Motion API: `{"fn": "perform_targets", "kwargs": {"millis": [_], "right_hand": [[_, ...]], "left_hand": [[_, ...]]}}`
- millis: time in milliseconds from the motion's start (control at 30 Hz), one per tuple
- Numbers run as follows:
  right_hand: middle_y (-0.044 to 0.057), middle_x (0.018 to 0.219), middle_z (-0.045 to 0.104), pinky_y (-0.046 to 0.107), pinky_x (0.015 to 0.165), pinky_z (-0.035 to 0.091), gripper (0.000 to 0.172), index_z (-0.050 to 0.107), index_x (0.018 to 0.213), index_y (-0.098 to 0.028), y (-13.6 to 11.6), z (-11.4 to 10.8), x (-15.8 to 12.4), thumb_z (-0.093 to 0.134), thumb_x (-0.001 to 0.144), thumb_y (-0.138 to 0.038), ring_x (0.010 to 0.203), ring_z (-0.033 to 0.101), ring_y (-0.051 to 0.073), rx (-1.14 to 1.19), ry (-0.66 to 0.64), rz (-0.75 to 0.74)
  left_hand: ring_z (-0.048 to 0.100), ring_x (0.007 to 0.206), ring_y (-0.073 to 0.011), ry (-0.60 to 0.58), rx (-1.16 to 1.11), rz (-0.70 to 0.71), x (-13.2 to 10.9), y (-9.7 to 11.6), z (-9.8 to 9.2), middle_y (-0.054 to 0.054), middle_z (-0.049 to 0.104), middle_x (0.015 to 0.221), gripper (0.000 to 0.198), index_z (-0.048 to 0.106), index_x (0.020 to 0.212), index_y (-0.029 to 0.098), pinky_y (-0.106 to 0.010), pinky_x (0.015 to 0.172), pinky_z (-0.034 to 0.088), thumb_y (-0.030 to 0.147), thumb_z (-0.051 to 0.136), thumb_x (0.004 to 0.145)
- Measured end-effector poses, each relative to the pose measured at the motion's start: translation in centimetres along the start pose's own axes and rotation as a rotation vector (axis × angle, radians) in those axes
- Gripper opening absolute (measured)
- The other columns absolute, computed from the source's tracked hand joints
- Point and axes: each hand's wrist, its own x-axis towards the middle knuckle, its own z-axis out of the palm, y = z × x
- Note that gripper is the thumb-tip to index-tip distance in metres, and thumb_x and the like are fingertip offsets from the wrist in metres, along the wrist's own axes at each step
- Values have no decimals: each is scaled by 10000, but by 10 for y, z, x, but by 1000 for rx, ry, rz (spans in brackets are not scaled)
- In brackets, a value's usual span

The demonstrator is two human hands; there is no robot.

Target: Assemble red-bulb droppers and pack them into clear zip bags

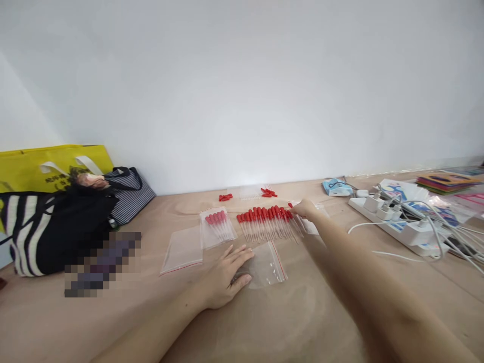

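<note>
My left hand (229, 275) lies flat with fingers spread, on the left part of a clear zip-lock bag (266, 264) with a red seal line. My right hand (305, 209) reaches to the right end of a row of glass droppers (264, 219) with red rubber bulbs. Its fingers are closed around a dropper (297, 218) there, the red bulb showing beside the fingertips. Left of the row, a zip-lock bag (207, 237) contains several droppers (217, 222). Another flat zip-lock bag (183, 249) lies farther left. Under my right wrist, a further bag (312, 227) is partly hidden.
Behind the row lie two small piles of red bulbs (226, 197) (268, 192), with clear glass tubes (250, 191) between them. A power strip (397, 227) with chargers and white cables occupies the right, near a blue packet (337, 187). Bags (60, 232) stand at left.
</note>
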Motion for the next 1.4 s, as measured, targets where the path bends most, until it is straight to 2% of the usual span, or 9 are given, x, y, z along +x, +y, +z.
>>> {"fn": "perform_targets", "kwargs": {"millis": [200,367,500,633,867,1100,1200,1267,1400], "right_hand": [[-28,609,523,201,460,411,382,398,1086,-193,10,-17,-43,489,717,-233,494,520,95,291,45,-43],[-83,531,470,233,463,420,446,370,998,-214,17,-1,-106,591,643,-371,450,495,103,787,-17,-156],[-77,580,496,247,512,443,502,349,947,-234,16,11,-132,636,592,-444,503,529,106,902,-72,-133],[-57,630,531,270,548,457,479,343,901,-235,12,18,-145,592,615,-528,536,559,113,973,-225,-129],[-47,662,564,173,363,302,325,463,807,-204,13,23,-156,620,644,-436,347,372,23,688,-606,-296],[19,744,599,218,586,435,196,653,660,-182,8,21,-157,572,711,-352,681,554,125,355,-577,-617],[17,708,594,200,444,400,250,661,723,-175,14,17,-150,494,752,-359,493,507,89,315,-614,-524],[5,640,591,193,407,374,232,650,763,-161,18,10,-138,495,741,-332,426,468,78,273,-556,-436],[25,694,636,185,551,409,131,621,686,-150,18,-11,-93,503,706,-204,613,557,116,27,-146,-324]], "left_hand": [[234,1274,-184,-10,-21,-20,-1,0,-1,-36,327,1367,439,303,1291,228,-422,1059,184,318,378,868],[266,1259,-212,20,-47,-36,-1,1,-2,-47,364,1345,431,335,1274,236,-447,1031,231,308,403,854],[280,1251,-228,28,-66,-36,-1,3,-3,-48,361,1347,433,338,1274,239,-462,1023,236,305,408,853],[284,1250,-223,25,-57,-36,0,3,-4,-52,360,1347,439,334,1276,236,-456,1025,234,297,415,849],[278,1253,-223,23,-75,-45,1,5,-3,-56,349,1354,445,333,1284,227,-447,1022,244,308,409,853],[300,1238,-224,68,-66,-35,1,2,-2,-54,380,1330,423,368,1260,232,-425,1014,271,341,415,854],[422,1144,-216,145,-83,-16,-5,0,-6,-58,492,1221,343,456,1179,223,-390,964,348,332,408,857],[458,1106,-206,169,-101,-11,-13,-2,-9,-52,523,1182,308,493,1137,226,-370,943,373,323,405,858],[438,1138,-207,91,-109,-21,-26,-8,-10,-33,492,1237,314,507,1146,262,-384,966,352,330,424,851]]}}
